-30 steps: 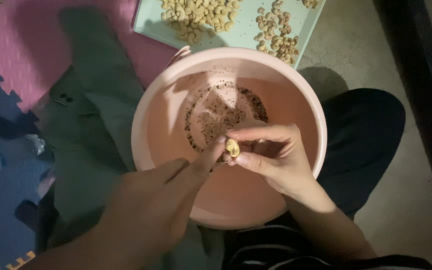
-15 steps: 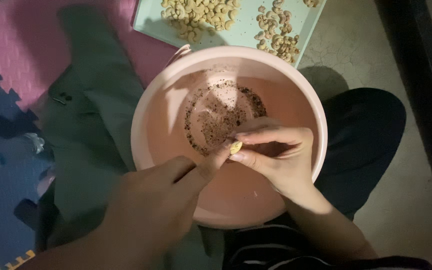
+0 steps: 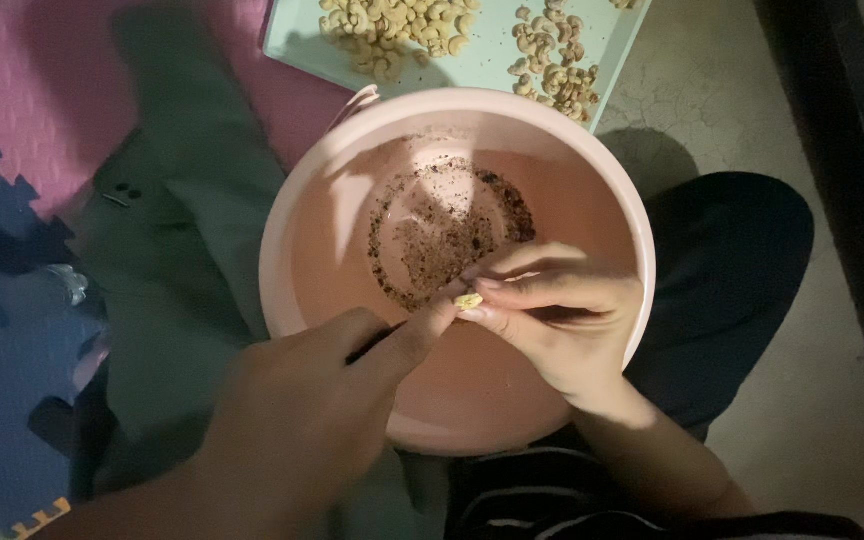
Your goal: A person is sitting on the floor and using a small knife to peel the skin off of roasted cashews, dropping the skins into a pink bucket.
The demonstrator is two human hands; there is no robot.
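1. A dim concrete floor (image 3: pixel 812 420) is showing on the right, while foam puzzle mats (image 3: pixel 12 130) in pink and blue are lying on the left, with a grey-green garment (image 3: pixel 182 230) spread over them.
2. At the left, the left hand (image 3: pixel 292 430) is reaching in over the rim of the pink basin (image 3: pixel 282 240); its thumb and forefinger are pressing together around a thin dark tool (image 3: pixel 372 345), whose tip is working at the nut. What kind of tool it is cannot be made out.
3. In the middle, a small pale cashew (image 3: pixel 468 301) is being held above the basin, just beside the left fingertips, over a ring of dark husk flakes (image 3: pixel 447 235) lying on the basin floor.
4. To the right, the right hand (image 3: pixel 552 320) is pinching the cashew between thumb and curled fingers, the other fingers folding close.
5. At the top, a light green tray (image 3: pixel 492 55) is carrying two heaps of peeled cashews (image 3: pixel 402 25), well apart from the hands.
6. Judging from the grip, the peeling is likely going best with the nut kept low over the basin so scraps fall inside, the tool scraping away from the holding fingertips, and only light pressure, since the kernel probably splits easily.
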